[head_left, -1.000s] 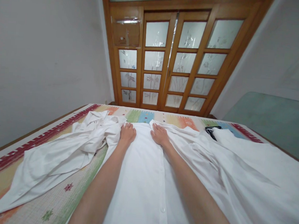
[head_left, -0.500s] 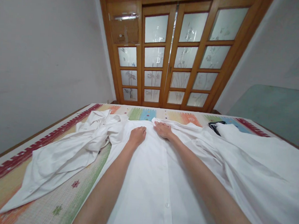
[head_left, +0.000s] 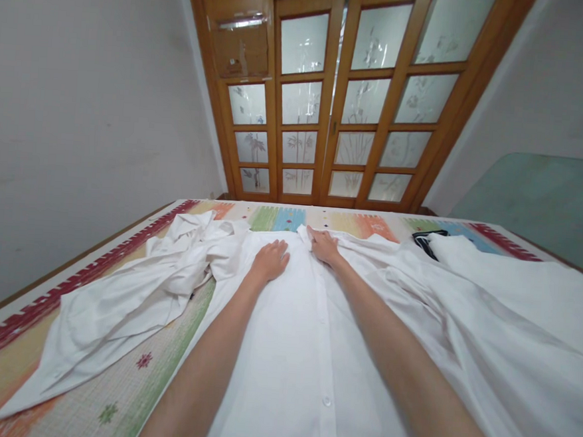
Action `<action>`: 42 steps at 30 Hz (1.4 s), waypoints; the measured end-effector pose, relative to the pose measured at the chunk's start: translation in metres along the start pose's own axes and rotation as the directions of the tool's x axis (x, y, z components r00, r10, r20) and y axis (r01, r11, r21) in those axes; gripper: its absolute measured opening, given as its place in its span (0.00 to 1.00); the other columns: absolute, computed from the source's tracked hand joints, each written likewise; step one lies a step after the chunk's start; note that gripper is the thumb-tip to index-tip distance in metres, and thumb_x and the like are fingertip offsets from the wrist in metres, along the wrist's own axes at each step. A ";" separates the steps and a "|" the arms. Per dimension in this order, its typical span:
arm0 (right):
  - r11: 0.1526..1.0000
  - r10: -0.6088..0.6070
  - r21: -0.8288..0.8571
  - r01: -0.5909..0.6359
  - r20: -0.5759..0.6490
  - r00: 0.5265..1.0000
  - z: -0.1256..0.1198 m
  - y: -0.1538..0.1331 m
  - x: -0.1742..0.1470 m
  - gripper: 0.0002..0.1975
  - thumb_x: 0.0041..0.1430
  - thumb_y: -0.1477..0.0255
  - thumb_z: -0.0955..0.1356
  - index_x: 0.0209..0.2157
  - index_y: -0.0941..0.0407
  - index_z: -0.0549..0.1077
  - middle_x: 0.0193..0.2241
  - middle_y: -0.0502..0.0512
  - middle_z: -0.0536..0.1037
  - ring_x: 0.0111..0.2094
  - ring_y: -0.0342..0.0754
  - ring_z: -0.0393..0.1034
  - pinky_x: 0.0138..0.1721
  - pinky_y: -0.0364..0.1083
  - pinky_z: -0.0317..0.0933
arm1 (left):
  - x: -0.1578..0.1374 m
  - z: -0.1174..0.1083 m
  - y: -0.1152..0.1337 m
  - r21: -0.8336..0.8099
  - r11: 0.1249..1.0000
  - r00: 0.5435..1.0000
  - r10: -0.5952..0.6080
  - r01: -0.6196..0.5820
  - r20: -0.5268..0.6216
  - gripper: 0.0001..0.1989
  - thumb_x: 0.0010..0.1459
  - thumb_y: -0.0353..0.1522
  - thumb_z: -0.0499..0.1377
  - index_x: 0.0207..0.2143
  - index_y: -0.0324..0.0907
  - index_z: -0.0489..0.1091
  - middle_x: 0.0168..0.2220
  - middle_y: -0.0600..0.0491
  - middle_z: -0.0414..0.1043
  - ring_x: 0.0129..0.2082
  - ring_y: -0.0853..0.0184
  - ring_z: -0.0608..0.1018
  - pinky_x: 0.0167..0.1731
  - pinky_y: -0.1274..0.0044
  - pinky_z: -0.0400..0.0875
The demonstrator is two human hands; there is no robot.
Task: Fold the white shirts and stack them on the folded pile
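A white button-up shirt (head_left: pixel 275 350) lies spread out in front of me, its button placket running down the middle and one sleeve (head_left: pixel 131 294) bunched out to the left. My left hand (head_left: pixel 271 260) rests on the cloth near the far edge, fingers laid on the fabric and thumb a little apart. To its right, my right hand (head_left: pixel 323 245) is at the far end of the placket. Its index finger reaches to the shirt's edge and the other fingers are curled, pinching the cloth; the thumb is mostly hidden.
Under the shirt is a colourful striped cloth (head_left: pixel 144 361) on a table or bed. More white fabric (head_left: pixel 497 273) lies at the right, beside a black-and-white striped piece (head_left: pixel 427 241). Wooden glass-paned doors (head_left: pixel 330 131) stand beyond, with walls either side.
My left hand has loosened from a curled shape to fingers laid out on the shirt. My right hand has gone from flat to pinching near the edge. The view has tilted slightly.
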State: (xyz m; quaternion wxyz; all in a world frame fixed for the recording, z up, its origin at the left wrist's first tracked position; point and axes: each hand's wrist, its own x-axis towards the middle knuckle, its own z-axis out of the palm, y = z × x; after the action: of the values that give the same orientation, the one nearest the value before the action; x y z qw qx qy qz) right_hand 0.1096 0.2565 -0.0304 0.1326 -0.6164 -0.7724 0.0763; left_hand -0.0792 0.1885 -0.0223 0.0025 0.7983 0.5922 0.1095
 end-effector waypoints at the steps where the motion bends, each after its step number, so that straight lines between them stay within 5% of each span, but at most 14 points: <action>1: 1.000 -0.013 -0.021 0.012 -0.023 1.000 0.000 -0.001 -0.002 0.35 0.61 0.76 0.54 0.68 0.45 0.46 0.64 0.55 0.60 0.63 0.60 0.51 0.56 0.67 0.50 | 0.000 0.000 0.001 0.012 1.000 0.999 0.004 -0.004 0.037 0.24 0.67 0.37 0.44 0.61 0.40 0.59 0.65 0.48 0.57 0.66 0.62 0.57 0.64 0.69 0.50; 8: 0.955 -0.227 -0.212 0.209 -0.062 0.972 -0.004 -0.015 -0.015 0.27 0.65 0.67 0.54 0.64 0.54 0.59 0.68 0.54 0.52 0.68 0.55 0.42 0.62 0.60 0.44 | -0.001 0.004 0.011 0.061 0.980 0.975 -0.195 0.190 0.102 0.30 0.67 0.45 0.35 0.68 0.47 0.49 0.70 0.54 0.42 0.69 0.54 0.46 0.66 0.58 0.42; 12: 0.970 -0.135 -0.201 0.138 0.025 0.990 -0.003 -0.016 -0.013 0.31 0.66 0.62 0.51 0.67 0.59 0.52 0.67 0.58 0.53 0.68 0.55 0.44 0.64 0.59 0.40 | 0.001 0.009 0.008 0.068 0.967 0.966 -0.250 0.245 0.067 0.34 0.65 0.49 0.34 0.68 0.46 0.48 0.70 0.52 0.41 0.69 0.54 0.45 0.66 0.59 0.40; 19: 0.970 -0.131 -0.192 0.151 0.110 0.985 -0.008 -0.002 -0.024 0.33 0.67 0.56 0.48 0.68 0.57 0.49 0.69 0.55 0.45 0.69 0.55 0.39 0.66 0.57 0.39 | 0.004 0.005 0.000 0.069 0.978 0.974 -0.203 0.197 0.102 0.35 0.64 0.50 0.33 0.68 0.44 0.47 0.70 0.52 0.41 0.69 0.55 0.45 0.66 0.60 0.40; 25: 0.956 -0.187 -0.206 0.208 0.117 0.975 -0.013 0.008 -0.071 0.33 0.68 0.57 0.48 0.68 0.58 0.49 0.69 0.56 0.46 0.69 0.57 0.39 0.66 0.57 0.40 | 0.004 -0.001 0.000 0.092 0.984 0.982 -0.163 0.154 0.098 0.33 0.66 0.48 0.36 0.67 0.44 0.49 0.69 0.49 0.44 0.69 0.55 0.47 0.65 0.58 0.43; 34: 0.970 -0.170 -0.166 0.177 0.060 0.984 -0.021 0.020 -0.149 0.31 0.69 0.62 0.48 0.66 0.64 0.52 0.67 0.63 0.50 0.68 0.53 0.42 0.66 0.56 0.40 | -0.017 -0.010 0.018 0.135 0.984 0.993 -0.113 0.118 -0.040 0.23 0.65 0.28 0.40 0.57 0.38 0.65 0.57 0.40 0.68 0.57 0.58 0.71 0.57 0.67 0.64; 42: 0.975 -0.066 -0.203 0.088 0.113 0.991 -0.029 0.011 -0.148 0.31 0.69 0.63 0.48 0.67 0.65 0.49 0.68 0.62 0.47 0.69 0.54 0.39 0.66 0.53 0.38 | -0.069 -0.017 0.015 0.107 0.993 0.991 -0.062 0.050 0.118 0.28 0.68 0.39 0.37 0.66 0.39 0.51 0.69 0.46 0.48 0.68 0.60 0.51 0.65 0.64 0.48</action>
State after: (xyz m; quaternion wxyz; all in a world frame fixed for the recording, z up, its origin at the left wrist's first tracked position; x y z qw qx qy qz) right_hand 0.1588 0.1136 -0.0221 0.0294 -0.5917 -0.8053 0.0225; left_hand -0.0869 0.1164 -0.0159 0.0001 0.7856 0.6179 0.0299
